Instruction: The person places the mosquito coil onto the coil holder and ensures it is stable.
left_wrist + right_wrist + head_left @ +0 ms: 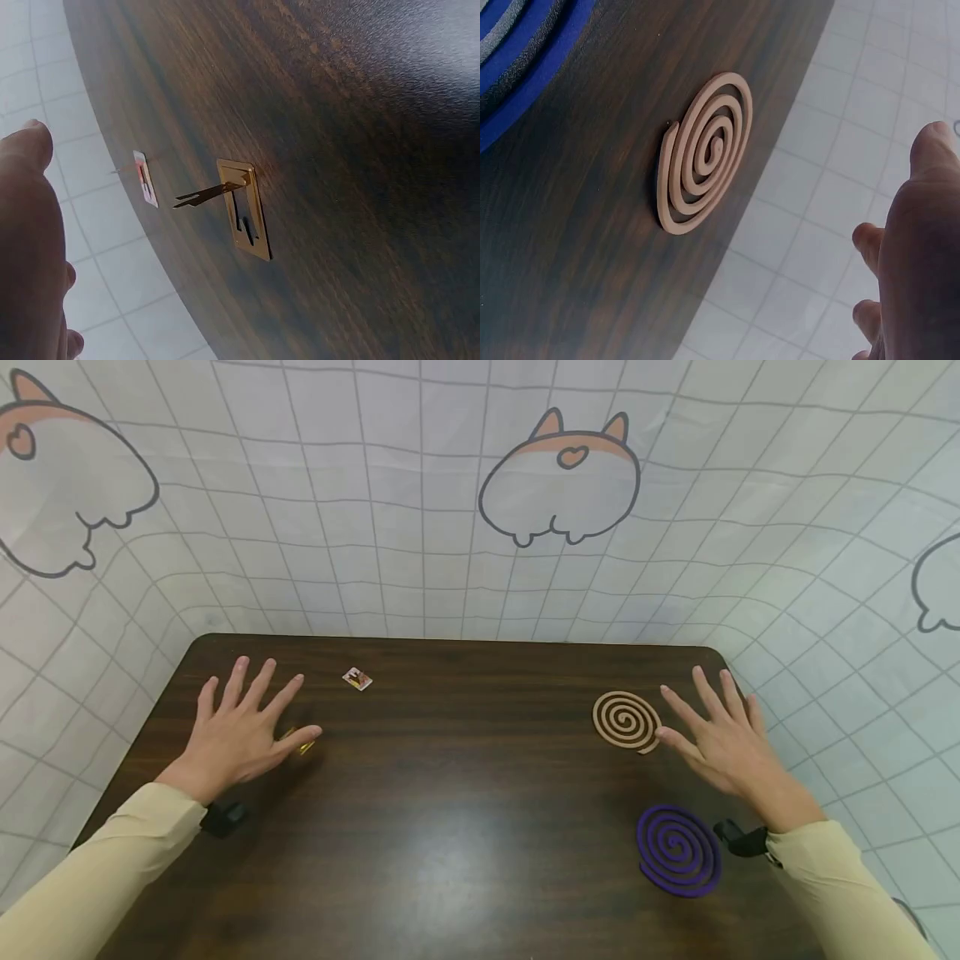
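Observation:
My left hand [236,735] hovers with spread fingers over the left side of the table, holding nothing. Partly hidden beneath its thumb is a gold metal coil stand [306,747]; the left wrist view shows this stand [257,206] lying flat with one forked prong bent up. A small printed piece [357,678] lies farther back, to the right of that hand. On the right, my other hand [723,735] has its fingers spread and grips nothing. Beside its thumb lies a tan mosquito coil [624,718], flat on the table. Nearer to me is a purple mosquito coil [677,850], left of the right wrist.
The dark wooden table [465,777] has rounded back corners. A white curtain [420,527] with a grid and cartoon animals surrounds it at the back and both sides. Each wrist wears a black strap device.

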`<state>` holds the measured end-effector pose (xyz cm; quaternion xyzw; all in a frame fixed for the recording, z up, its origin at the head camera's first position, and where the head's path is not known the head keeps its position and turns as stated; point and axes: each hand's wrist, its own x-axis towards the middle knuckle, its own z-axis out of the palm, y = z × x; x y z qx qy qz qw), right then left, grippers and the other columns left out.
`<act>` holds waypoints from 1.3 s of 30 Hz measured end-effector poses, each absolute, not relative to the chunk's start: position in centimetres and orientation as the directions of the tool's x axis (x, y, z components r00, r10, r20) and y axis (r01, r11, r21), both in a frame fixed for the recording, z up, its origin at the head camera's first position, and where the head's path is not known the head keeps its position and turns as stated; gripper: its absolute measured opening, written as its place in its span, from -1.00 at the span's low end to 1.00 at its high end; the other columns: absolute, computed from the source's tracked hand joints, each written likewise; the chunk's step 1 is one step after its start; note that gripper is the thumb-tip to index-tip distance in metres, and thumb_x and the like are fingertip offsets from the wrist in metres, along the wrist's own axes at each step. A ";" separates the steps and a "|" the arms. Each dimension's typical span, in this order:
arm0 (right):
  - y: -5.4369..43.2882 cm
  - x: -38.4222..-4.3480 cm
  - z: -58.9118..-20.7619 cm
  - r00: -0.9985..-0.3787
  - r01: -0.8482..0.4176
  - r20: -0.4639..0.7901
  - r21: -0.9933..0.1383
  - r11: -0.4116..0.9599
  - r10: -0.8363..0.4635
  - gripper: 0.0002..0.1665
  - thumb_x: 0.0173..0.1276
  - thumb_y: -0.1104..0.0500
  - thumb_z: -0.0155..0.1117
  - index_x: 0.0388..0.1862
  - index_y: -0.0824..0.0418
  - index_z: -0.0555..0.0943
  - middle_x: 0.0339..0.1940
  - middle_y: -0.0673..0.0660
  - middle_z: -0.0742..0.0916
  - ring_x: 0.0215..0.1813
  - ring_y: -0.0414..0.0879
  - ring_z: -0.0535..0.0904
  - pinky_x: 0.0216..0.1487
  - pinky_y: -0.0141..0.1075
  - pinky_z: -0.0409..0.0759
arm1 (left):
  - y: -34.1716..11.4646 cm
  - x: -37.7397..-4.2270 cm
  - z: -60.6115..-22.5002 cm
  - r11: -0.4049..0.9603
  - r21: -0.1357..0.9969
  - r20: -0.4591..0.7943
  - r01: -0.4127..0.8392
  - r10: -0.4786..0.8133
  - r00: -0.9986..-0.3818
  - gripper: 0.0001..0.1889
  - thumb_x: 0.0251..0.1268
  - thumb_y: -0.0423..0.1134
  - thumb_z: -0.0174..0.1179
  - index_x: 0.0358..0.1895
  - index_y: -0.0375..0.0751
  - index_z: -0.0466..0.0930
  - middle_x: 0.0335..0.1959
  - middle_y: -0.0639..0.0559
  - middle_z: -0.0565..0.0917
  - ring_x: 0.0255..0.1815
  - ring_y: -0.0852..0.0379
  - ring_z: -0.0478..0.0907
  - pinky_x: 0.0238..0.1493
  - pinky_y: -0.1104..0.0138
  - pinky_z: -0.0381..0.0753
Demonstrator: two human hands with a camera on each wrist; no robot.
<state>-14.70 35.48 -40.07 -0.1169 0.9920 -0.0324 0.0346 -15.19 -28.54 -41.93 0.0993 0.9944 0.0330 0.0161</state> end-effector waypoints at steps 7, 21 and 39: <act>35.5 -15.4 -40.2 -0.970 -0.226 -0.074 -0.064 0.972 -0.231 -0.16 0.64 -0.41 -0.27 0.75 -0.20 -0.08 0.76 0.30 -0.22 0.72 0.43 -0.49 0.48 0.60 -0.25 | -28.2 -16.2 -42.2 0.977 0.078 -0.027 0.200 0.202 -0.979 -0.04 0.40 0.53 -0.07 0.69 0.05 0.05 0.72 -0.34 -0.07 0.74 -0.43 -0.34 0.55 -0.45 -0.34; 35.7 -16.7 -41.1 -0.968 -0.241 -0.052 -0.106 0.965 -0.247 -0.16 0.65 -0.38 -0.19 0.74 -0.09 0.02 0.76 0.35 -0.13 0.73 0.46 -0.36 0.50 0.57 -0.21 | -28.4 -18.1 -42.9 0.978 0.100 -0.059 0.184 0.190 -0.980 -0.04 0.44 0.53 -0.13 0.71 0.03 -0.01 0.73 -0.34 -0.15 0.74 -0.41 -0.43 0.55 -0.44 -0.39; 36.1 -19.1 -42.9 -0.944 -0.327 0.078 -0.108 0.939 -0.320 -0.20 0.61 -0.30 0.02 0.63 0.08 0.27 0.67 0.41 0.20 0.61 0.49 0.11 0.34 0.51 0.15 | -27.5 -20.8 -43.7 0.979 0.104 -0.084 0.177 0.186 -0.979 -0.06 0.45 0.50 -0.12 0.70 0.02 -0.01 0.72 -0.36 -0.11 0.73 -0.43 -0.38 0.56 -0.43 -0.34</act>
